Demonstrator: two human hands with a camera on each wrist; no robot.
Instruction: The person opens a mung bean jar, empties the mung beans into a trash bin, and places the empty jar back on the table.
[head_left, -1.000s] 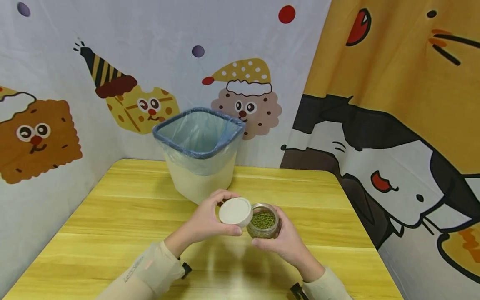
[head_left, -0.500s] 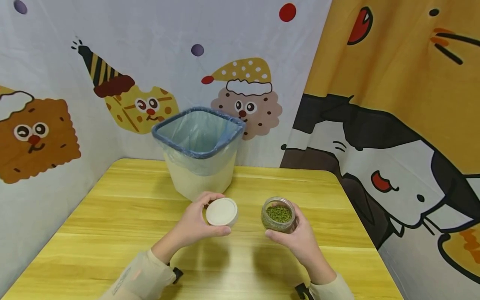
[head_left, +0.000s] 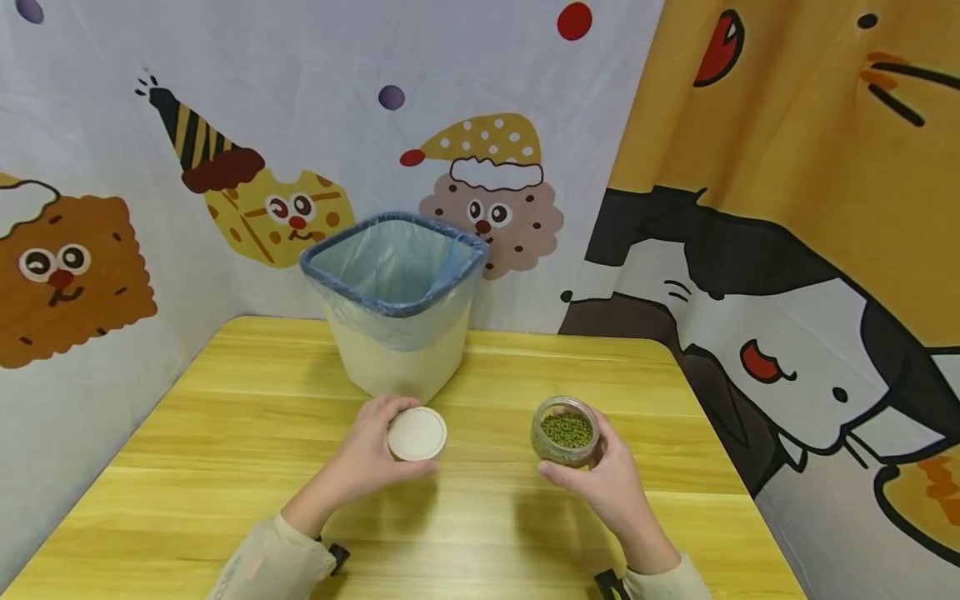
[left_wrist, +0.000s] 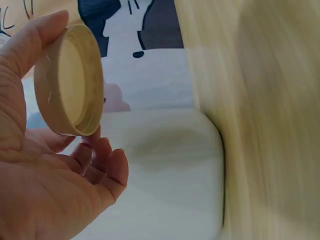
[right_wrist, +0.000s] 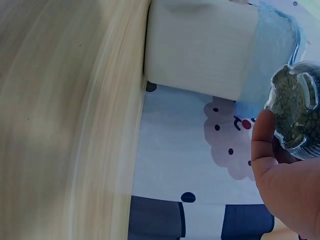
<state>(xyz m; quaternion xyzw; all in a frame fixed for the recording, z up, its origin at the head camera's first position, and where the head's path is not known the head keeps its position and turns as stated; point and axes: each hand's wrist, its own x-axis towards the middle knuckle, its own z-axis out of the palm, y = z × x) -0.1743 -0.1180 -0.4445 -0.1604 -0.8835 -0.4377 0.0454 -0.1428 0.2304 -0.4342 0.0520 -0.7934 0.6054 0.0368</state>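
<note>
My left hand (head_left: 365,457) pinches a round white lid (head_left: 417,434) by its edge between thumb and fingers, in front of the bin. The lid's hollow inner side (left_wrist: 74,82) shows in the left wrist view. To the right, my right hand (head_left: 606,479) grips a small clear jar (head_left: 538,439) around its side. The open jar holds small green beans (head_left: 567,431) and tilts a little toward the head camera. In the right wrist view, the jar's base (right_wrist: 287,102) shows beside the thumb, partly cut off by the frame. Lid and jar are well apart above the table.
A cream bin (head_left: 397,358) with a blue liner bag (head_left: 393,310) folded over its rim stands at the back of the wooden table (head_left: 247,417). Behind the table hang a white printed cloth (head_left: 315,83) and a yellow curtain (head_left: 795,125).
The lid and jar have moved apart: my left hand has carried the lid left and slightly toward me, and my right hand has carried the jar to the right.
</note>
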